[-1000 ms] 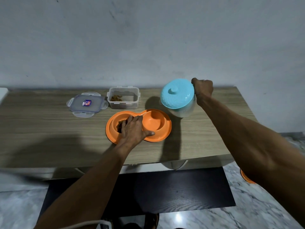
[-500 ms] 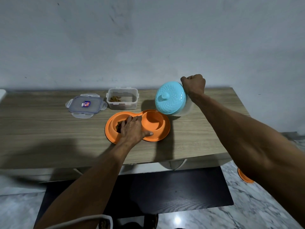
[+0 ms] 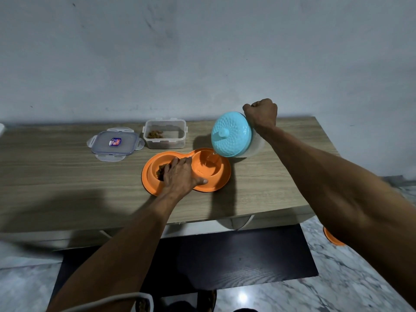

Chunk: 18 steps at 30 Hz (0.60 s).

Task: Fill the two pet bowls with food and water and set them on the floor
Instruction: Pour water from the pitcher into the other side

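1. Your right hand [image 3: 261,113] is fisted, its grip closed round the handle of the clear plastic water jug with the dimpled turquoise lid [image 3: 231,134]; a second ago the jug sat nearly upright, and now you have tipped it hard toward you, lid facing the camera.
2. That tilt has started the pour; a thin stream reaches the right-hand well of the orange double pet bowl [image 3: 202,188], where a little water glints (too shallow to judge the level).
3. Your left hand [image 3: 180,176] lies flat across the bowl's middle, fingers spread and clamped on nothing, simply pressing it down; it has not shifted.
4. The left well already holds brown kibble [image 3: 161,171], partly hidden under your hand; so food looks done and water is the step in progress.
5. The bowl sits on the wooden tabletop [image 3: 56,176], just in front of the clear rectangular food container [image 3: 165,137] and its detached clip-on lid [image 3: 115,144]; the move to the floor is not yet done.
6. Ease the tilt as the well fills; a loose lid could slip.
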Available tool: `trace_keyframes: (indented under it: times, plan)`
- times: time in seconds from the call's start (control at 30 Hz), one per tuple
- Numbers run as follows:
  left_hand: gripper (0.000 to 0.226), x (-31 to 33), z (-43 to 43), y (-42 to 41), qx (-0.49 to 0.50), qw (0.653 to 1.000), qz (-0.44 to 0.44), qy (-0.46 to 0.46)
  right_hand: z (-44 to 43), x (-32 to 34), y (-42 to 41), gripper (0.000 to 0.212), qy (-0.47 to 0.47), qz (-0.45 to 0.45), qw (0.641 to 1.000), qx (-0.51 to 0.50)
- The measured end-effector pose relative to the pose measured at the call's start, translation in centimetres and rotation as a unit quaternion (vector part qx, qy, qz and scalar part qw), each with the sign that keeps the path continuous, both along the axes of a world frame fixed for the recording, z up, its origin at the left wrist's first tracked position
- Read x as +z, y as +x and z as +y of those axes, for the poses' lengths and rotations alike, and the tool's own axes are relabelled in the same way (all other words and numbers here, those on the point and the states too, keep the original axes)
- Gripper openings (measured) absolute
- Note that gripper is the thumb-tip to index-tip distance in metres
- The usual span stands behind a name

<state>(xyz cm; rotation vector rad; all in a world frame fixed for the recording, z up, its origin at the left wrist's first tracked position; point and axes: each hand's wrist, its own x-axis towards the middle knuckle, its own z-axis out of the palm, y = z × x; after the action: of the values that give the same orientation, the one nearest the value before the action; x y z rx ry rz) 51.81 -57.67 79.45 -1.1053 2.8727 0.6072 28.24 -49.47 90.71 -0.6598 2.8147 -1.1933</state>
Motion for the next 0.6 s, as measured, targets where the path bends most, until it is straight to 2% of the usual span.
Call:
trace_keyframes:
  times: [0.6]
  plan:
    - [0.094,0.32,0.21,0.00,0.001,1.000,0.005,0.006,0.13,-0.02,-0.51,0.038,0.007,0.011,1.000,0.000]
